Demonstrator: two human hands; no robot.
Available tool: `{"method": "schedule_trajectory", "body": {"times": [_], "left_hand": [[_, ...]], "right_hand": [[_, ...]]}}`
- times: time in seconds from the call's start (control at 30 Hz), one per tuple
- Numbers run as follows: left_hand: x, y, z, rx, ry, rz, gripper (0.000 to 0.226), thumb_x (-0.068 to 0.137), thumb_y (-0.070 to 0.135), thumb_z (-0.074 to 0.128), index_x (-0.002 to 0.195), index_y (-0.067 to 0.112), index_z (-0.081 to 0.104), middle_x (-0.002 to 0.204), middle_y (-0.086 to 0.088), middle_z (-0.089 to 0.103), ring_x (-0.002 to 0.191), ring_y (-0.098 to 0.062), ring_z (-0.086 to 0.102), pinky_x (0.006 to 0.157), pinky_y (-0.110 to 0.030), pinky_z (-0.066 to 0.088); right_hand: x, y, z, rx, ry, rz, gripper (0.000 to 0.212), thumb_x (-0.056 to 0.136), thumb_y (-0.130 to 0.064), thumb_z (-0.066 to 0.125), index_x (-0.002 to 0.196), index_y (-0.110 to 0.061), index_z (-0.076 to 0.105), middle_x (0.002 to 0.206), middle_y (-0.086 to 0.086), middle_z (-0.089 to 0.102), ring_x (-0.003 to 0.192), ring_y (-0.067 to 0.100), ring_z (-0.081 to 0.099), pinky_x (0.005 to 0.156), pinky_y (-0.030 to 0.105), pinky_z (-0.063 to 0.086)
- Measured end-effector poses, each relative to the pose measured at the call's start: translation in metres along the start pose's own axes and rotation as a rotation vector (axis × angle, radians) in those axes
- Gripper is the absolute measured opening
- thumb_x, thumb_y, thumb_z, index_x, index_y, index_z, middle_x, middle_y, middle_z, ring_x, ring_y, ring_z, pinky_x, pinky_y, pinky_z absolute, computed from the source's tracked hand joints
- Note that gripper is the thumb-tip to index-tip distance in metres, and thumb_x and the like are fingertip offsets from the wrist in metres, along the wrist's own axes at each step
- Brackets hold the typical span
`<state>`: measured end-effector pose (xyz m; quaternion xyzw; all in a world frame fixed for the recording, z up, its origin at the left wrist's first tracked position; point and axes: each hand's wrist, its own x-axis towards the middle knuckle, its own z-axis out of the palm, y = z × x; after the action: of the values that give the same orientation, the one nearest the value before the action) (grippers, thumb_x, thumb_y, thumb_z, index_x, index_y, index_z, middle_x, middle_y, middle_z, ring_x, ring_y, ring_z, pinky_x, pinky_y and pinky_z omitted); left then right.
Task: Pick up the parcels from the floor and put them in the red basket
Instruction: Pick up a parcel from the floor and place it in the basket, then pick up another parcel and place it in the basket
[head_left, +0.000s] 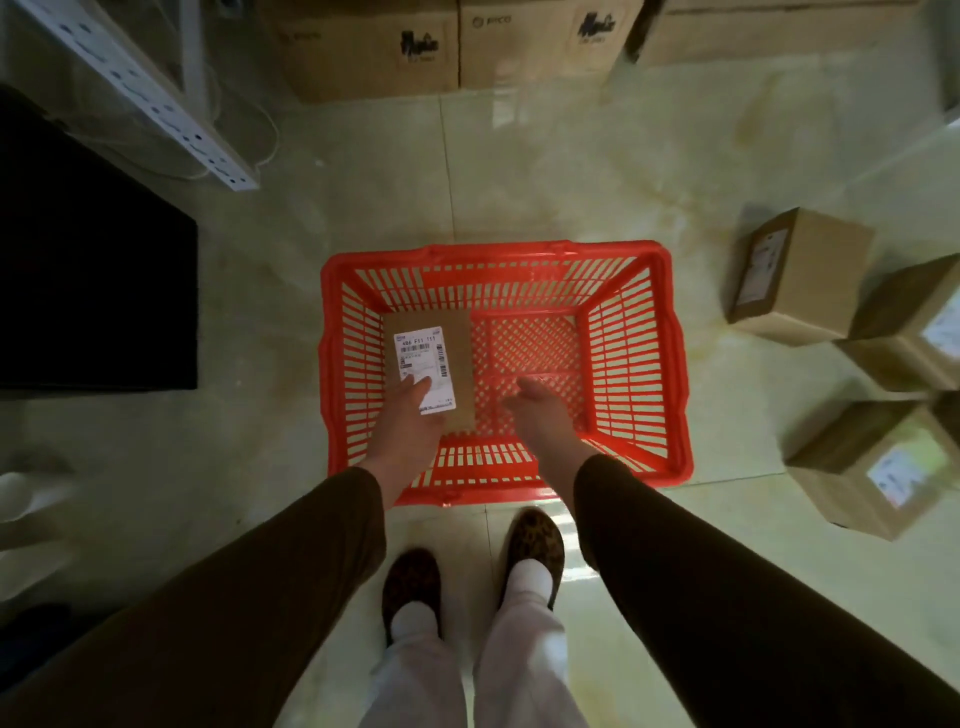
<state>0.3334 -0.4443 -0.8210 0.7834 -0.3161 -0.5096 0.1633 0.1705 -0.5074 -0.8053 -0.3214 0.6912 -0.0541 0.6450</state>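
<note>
While it lies in the red basket's (332, 364) left half, the brown cardboard parcel (457, 353) shows a white barcode label up | left hand (408, 415) rests straight fingers on the label | right hand (540, 410) beside it, relaxed, holding nothing | three labelled parcels (802, 275) on floor, right of basket.

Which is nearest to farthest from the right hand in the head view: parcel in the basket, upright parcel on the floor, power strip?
From the right hand:
1. Parcel in the basket, just to its left, under the left hand.
2. Upright parcel on the floor, off to the right, outside the red basket.
3. Power strip, far upper left.
</note>
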Motion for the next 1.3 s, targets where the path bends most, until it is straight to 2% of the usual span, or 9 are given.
{"method": "schedule_trajectory", "body": {"times": [0.17,0.27,0.4,0.53,0.63,0.87,1.07,1.23,1.3], "left_hand": [[-0.055,0.062,-0.001,0.190,-0.053,0.068,0.051,0.099,0.016,0.057,0.149,0.011,0.047,0.161,-0.013,0.034,0.149,-0.032,0.028,0.120,-0.044,0.025],[-0.085,0.096,0.015,0.164,-0.072,0.096,0.043,0.100,0.014,0.057,0.142,0.009,0.053,0.152,-0.012,0.046,0.139,-0.030,0.044,0.115,-0.044,0.036],[-0.114,0.133,0.055,0.139,-0.074,0.126,0.036,0.101,0.015,0.057,0.137,0.012,0.060,0.132,0.004,0.056,0.098,-0.002,0.059,0.078,0.001,0.037],[-0.140,0.169,0.111,0.135,-0.083,0.161,0.032,0.096,0.011,0.062,0.127,0.008,0.068,0.135,-0.003,0.063,0.118,-0.016,0.059,0.098,-0.017,0.042],[-0.160,0.193,0.162,0.102,-0.103,0.148,0.029,0.095,0.003,0.062,0.124,0.000,0.068,0.127,-0.010,0.066,0.109,-0.013,0.058,0.085,-0.004,0.039],[-0.176,0.242,0.252,0.084,-0.175,0.153,0.027,0.093,0.013,0.066,0.120,0.014,0.072,0.134,-0.002,0.066,0.130,-0.018,0.056,0.115,-0.033,0.036],[-0.158,0.279,0.294,0.077,-0.199,0.132,0.031,0.095,0.018,0.064,0.126,0.015,0.070,0.142,-0.001,0.060,0.134,-0.016,0.052,0.103,-0.019,0.032],[-0.146,0.305,0.329,0.113,-0.199,0.108,0.032,0.095,0.019,0.063,0.127,0.017,0.067,0.141,-0.002,0.061,0.131,-0.018,0.055,0.108,-0.028,0.038],[-0.141,0.316,0.345,0.099,-0.184,0.076,0.035,0.096,0.020,0.063,0.130,0.016,0.065,0.139,-0.001,0.061,0.122,-0.016,0.057,0.093,-0.021,0.040]], "right_hand": [[-0.060,-0.014,-0.056,0.158,0.076,-0.019,0.044,0.099,-0.018,0.058,0.142,-0.017,0.053,0.127,0.005,0.065,0.109,0.027,0.066,0.096,0.045,0.056],[-0.094,-0.014,-0.098,0.153,0.163,-0.090,0.044,0.098,-0.014,0.060,0.141,-0.013,0.055,0.117,0.005,0.067,0.100,0.023,0.066,0.081,0.032,0.054],[-0.128,0.002,-0.163,0.179,0.222,-0.101,0.038,0.096,-0.018,0.061,0.133,-0.015,0.057,0.118,0.004,0.068,0.107,0.024,0.067,0.092,0.038,0.053],[-0.149,0.034,-0.235,0.225,0.256,-0.066,0.044,0.096,-0.020,0.061,0.139,-0.014,0.055,0.127,0.008,0.065,0.100,0.021,0.058,0.090,0.035,0.047],[-0.163,0.061,-0.291,0.247,0.300,-0.054,0.043,0.095,-0.024,0.061,0.137,-0.018,0.058,0.123,0.004,0.066,0.102,0.021,0.060,0.095,0.037,0.049],[-0.163,0.086,-0.390,0.272,0.397,-0.032,0.035,0.095,-0.025,0.058,0.130,-0.018,0.059,0.096,-0.008,0.062,0.093,0.019,0.060,0.087,0.039,0.051],[-0.138,0.076,-0.441,0.295,0.398,-0.015,0.035,0.096,-0.028,0.058,0.130,-0.019,0.059,0.104,-0.003,0.064,0.099,0.020,0.059,0.085,0.036,0.049],[-0.114,0.071,-0.474,0.320,0.375,-0.036,0.027,0.099,-0.026,0.056,0.126,-0.019,0.058,0.109,0.002,0.063,0.094,0.019,0.057,0.081,0.031,0.044],[-0.102,0.073,-0.490,0.331,0.370,-0.035,0.025,0.099,-0.026,0.057,0.123,-0.018,0.060,0.105,0.002,0.065,0.087,0.019,0.059,0.079,0.032,0.048]]}}
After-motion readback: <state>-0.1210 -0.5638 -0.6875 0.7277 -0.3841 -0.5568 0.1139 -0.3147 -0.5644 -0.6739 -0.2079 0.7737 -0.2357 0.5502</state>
